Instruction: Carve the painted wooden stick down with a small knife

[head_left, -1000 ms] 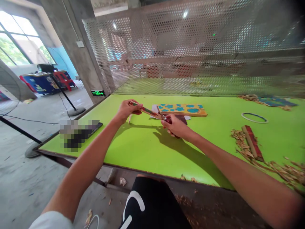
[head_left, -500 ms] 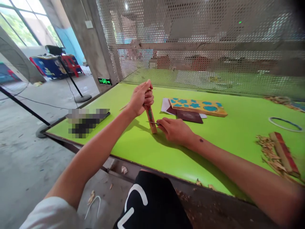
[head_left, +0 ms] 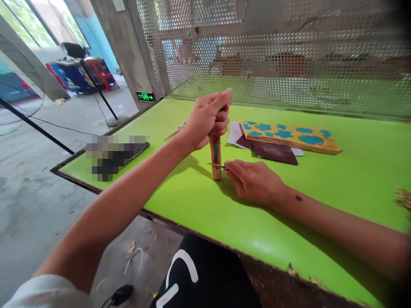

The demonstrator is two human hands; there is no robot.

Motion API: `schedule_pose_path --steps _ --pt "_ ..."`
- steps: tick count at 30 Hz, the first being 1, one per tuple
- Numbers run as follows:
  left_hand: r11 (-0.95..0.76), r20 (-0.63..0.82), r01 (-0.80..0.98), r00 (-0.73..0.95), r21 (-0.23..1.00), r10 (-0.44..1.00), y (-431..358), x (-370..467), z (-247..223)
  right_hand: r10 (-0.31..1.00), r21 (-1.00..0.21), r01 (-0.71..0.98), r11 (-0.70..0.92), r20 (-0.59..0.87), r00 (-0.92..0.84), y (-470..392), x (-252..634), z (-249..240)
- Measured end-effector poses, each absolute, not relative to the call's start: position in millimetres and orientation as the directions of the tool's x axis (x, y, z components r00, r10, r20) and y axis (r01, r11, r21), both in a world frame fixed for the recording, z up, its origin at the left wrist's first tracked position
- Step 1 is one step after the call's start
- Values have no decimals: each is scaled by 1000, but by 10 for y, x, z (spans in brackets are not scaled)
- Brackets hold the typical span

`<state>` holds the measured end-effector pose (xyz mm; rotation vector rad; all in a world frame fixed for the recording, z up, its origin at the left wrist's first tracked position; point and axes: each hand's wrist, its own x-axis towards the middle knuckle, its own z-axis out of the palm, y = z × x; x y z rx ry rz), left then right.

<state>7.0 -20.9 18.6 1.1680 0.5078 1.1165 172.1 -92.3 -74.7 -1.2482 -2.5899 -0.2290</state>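
My left hand (head_left: 210,117) is closed round the upper part of a narrow wooden strip (head_left: 216,154) and holds it upright, its lower end at the green tabletop. Reddish and dark green marks run down the face of the strip. Low on the right, my right hand (head_left: 257,179) grips a small knife (head_left: 215,165), whose handle is mostly hidden in the fingers. The thin blade points left, across the strip near its bottom; I cannot tell whether it cuts into the wood.
A yellow board with blue patches (head_left: 289,136) lies on dark red sandpaper (head_left: 276,153) and white paper. Pale pointed scissors or a similar tool (head_left: 175,131) rest behind my left forearm. A blurred dark object (head_left: 118,158) lies left. A perforated metal screen (head_left: 257,51) stands behind the table (head_left: 199,209).
The view has shifted, so hands and board appear further right, and the reddish wooden block at the right is out of sight. Both hands keep their grips; the blade stays near the strip's lower end.
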Motion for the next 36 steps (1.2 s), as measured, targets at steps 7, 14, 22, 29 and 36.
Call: schedule_pose_path --steps 7,14,22,29,36 --pt "-74 249 -382 434 921 866 -232 124 183 752 22 783 622 261 -605 -966 1758 -730" --pt "-85 254 -397 396 914 882 -176 13 155 717 71 754 653 262 -646 -1049 1946 -744" --pt "-103 265 -389 390 915 882 -146 201 132 735 78 794 603 333 -591 -947 1739 -751" --pt "-66 191 -291 426 955 885 -132 255 171 754 29 785 619 258 -604 -978 1745 -731" --pt "-55 221 -337 479 940 849 -126 202 169 799 62 810 582 140 -585 -1017 1730 -667"
